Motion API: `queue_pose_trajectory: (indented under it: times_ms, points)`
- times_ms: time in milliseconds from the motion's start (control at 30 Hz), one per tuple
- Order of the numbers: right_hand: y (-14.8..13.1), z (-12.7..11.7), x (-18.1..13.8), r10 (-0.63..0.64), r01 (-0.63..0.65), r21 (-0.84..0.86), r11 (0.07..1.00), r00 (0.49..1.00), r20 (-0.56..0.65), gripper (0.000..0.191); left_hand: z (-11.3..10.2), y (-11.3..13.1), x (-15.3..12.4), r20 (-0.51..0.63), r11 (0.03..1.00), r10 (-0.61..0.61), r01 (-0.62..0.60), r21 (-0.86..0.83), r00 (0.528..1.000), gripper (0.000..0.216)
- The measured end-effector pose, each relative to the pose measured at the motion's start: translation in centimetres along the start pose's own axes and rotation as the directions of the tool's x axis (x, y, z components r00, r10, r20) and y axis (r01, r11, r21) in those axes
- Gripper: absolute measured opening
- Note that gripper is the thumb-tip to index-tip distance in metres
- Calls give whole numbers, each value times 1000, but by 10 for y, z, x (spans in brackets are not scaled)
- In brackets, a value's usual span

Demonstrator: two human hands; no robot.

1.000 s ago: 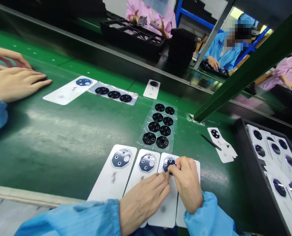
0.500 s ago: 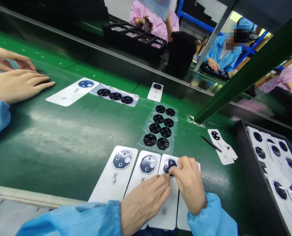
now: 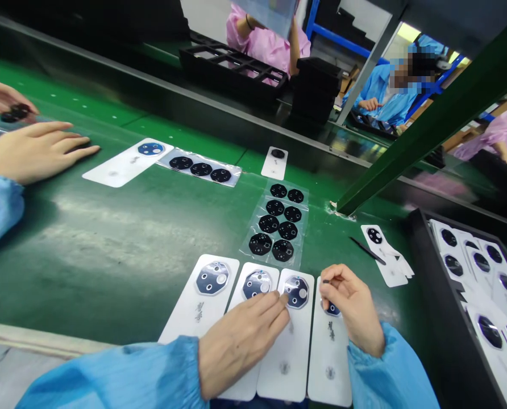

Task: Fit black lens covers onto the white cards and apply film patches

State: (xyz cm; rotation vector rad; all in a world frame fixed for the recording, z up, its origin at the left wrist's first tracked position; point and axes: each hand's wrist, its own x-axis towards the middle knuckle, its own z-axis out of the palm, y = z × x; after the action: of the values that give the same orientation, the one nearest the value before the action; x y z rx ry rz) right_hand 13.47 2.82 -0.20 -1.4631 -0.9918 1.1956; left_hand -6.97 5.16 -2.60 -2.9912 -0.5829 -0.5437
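Observation:
Four white phone-shaped cards lie side by side before me, each with a dark blue camera-shaped patch near its top: a leftmost card (image 3: 189, 324), a second card (image 3: 236, 389), a third card (image 3: 283, 346) and a rightmost card (image 3: 330, 358). My left hand (image 3: 245, 341) rests across the second and third cards, fingers outstretched, tips beside the third card's patch (image 3: 298, 291). Over the top of the rightmost card, my right hand (image 3: 349, 307) pinches a small dark piece (image 3: 325, 282) and partly hides that card's patch (image 3: 332, 308).
A clear sheet of black octagonal stickers (image 3: 287, 230) lies ahead, black tweezers (image 3: 366, 250) on the right. A black tray (image 3: 432, 272) holds several finished-looking cards. At left are a co-worker's hands (image 3: 40, 150), one with black pieces. A green post (image 3: 390, 147) slants at right.
My right hand has moved right, off the third card's patch to above the rightmost card. My left hand has shifted slightly left. The co-worker's far hand now shows black pieces.

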Motion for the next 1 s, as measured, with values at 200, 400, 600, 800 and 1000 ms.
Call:
queue_pose_trajectory:
  times_ms: [200,400,600,800,1000]
  points:
    - [2,6,7,-85,86,-72,994,996,8,8,7,-2,0,1,1000,-10,10,7,1000,20]
    - [9,4,8,14,-14,19,1000,1000,-14,17,5,-1,2,16,1000,-11,11,5,1000,17]
    - [9,9,11,-123,131,-233,963,991,52,6,5,1,1,80,998,-11,6,60,997,21]
    - [13,28,7,-337,335,-555,761,936,104,18,9,4,0,60,996,-24,19,84,998,22]
    - [22,34,7,-361,398,-659,638,911,200,23,9,5,0,62,997,-18,13,82,998,23]
